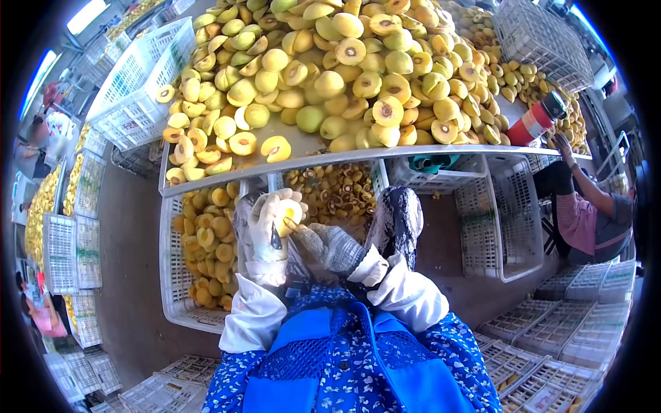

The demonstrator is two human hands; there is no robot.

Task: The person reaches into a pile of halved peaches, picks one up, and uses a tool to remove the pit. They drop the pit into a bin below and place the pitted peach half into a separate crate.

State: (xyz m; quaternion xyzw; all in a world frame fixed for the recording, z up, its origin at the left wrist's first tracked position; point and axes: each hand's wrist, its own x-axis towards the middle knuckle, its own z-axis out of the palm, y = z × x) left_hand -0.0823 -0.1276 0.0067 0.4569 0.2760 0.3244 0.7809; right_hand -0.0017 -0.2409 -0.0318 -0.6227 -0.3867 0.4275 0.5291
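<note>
Over my lap, my left hand (270, 224), in a pale glove, has its fingers wrapped round a yellow peach half (294, 208). The cut side faces right. My right hand (332, 246), in a grey knitted glove, is closed, its fingertips against the lower edge of that peach half. Whatever my right hand grips is too small and too hidden to name. Beyond both hands, halved peaches (329, 84), many with brown stones in them, lie heaped on a metal table (289, 160).
Below the table's left end stands a crate (180, 292) of peach halves; pitted-out brown scraps (344, 199) lie between my knees. A white crate (508, 220) stands at right. A red container (533, 122) is on the table. Another person (589, 213) sits at right.
</note>
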